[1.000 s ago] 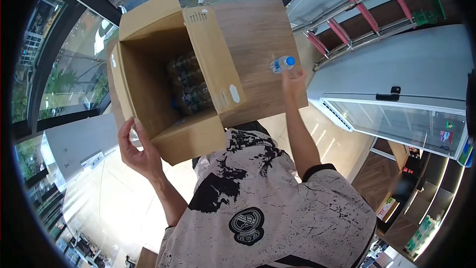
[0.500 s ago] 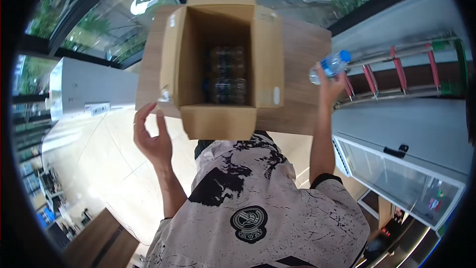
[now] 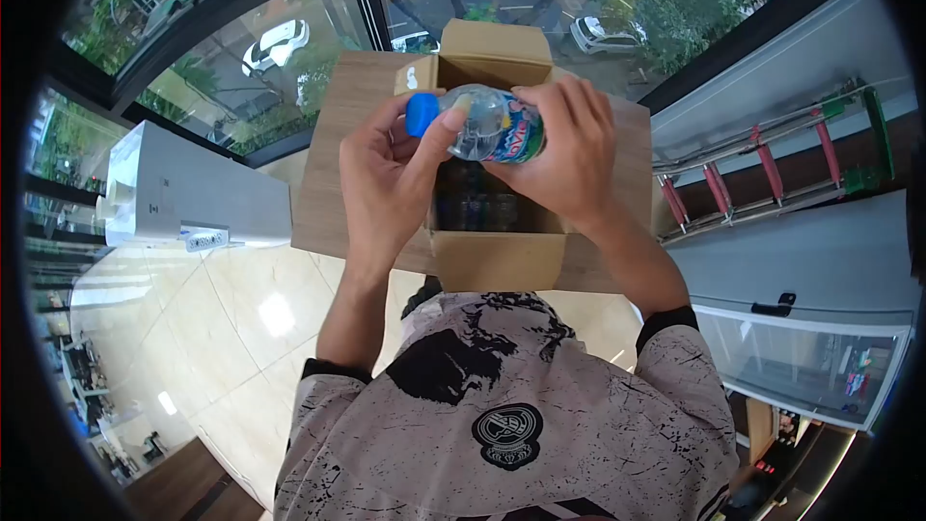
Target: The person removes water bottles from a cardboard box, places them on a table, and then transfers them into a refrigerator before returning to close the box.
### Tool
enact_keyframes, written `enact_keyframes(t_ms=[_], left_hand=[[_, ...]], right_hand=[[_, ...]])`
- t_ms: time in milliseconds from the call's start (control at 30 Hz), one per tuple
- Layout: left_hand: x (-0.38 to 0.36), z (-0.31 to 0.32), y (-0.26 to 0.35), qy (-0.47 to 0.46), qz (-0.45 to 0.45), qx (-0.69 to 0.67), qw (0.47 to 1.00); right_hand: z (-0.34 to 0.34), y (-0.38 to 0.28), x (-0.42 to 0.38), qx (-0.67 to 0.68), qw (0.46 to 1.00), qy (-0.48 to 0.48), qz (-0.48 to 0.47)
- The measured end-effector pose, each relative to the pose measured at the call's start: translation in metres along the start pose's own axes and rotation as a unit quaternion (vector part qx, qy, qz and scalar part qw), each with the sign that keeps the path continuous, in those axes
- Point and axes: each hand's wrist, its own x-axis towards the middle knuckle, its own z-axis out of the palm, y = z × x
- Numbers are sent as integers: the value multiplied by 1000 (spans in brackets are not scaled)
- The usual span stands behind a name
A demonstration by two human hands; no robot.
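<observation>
A clear plastic water bottle [image 3: 487, 130] with a blue cap and a blue printed label lies nearly sideways over the cardboard box [image 3: 497, 260], its cap pointing left. My right hand [image 3: 574, 150] is wrapped around the label end. At the cap end, my left hand [image 3: 386, 178] holds the bottle by its neck and shoulder, thumb on top and fingers partly hidden behind the cap. Beneath my hands the box stands with its flaps folded out. Several clear bottles [image 3: 477, 212] show dimly inside it; the rest of the inside is hidden.
The box rests on a wooden table [image 3: 328, 154] beside tall windows. A white boxy appliance [image 3: 212, 193] stands to the left. On the right are a ladder with red rungs [image 3: 772, 169] and a glass-fronted cabinet [image 3: 810, 357].
My right hand has brought the bottle from the table's right side in over the box. My left hand has come up from the box's near left corner and taken hold of the cap end.
</observation>
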Motion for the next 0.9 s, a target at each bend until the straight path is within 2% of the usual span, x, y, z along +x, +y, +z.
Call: enact_keyframes(t_ms=[100, 167, 233, 300, 367, 433, 500, 533, 600, 633, 700, 733, 800, 867, 900], left_hand=[[-1, 2, -13, 28, -31, -13, 999], [2, 8, -22, 11, -44, 30, 999], [9, 16, -37, 6, -38, 37, 999], [17, 21, -44, -28, -46, 116, 992], [19, 24, -44, -63, -57, 123, 989], [17, 19, -44, -69, -14, 99, 993], [16, 2, -53, -56, -23, 93, 994], [12, -6, -59, -37, -29, 92, 995], [4, -21, -66, -24, -31, 107, 993], [-2, -26, -69, -2, -28, 127, 992], [-14, -32, -80, 8, -37, 136, 990], [-19, -31, -84, 24, -47, 149, 987], [-28, -39, -88, 32, -57, 147, 987], [-34, -45, -95, 38, -67, 145, 986], [-37, -52, -101, 50, -73, 143, 986]], right_hand=[[-4, -2, -4, -2, 998, -55, 16], [-6, -1, -6, 130, 977, -145, 83], [-10, 13, -3, 134, 971, -178, 86], [-13, 28, -2, 138, 965, -205, 92], [-17, 44, -4, 184, 928, -279, 164], [-19, 57, -9, 158, 921, -302, 187], [-15, 75, -15, 157, 897, -383, 156], [-11, 80, -20, 153, 897, -381, 165], [-1, 89, -27, 163, 861, -458, 152], [5, 93, -30, 159, 861, -456, 158], [24, 99, -40, 111, 814, -554, 134], [35, 106, -46, 111, 815, -551, 142], [68, 112, -60, 57, 761, -638, 107], [108, 112, -70, -53, 706, -702, 76], [130, 114, -78, -66, 691, -718, 51]])
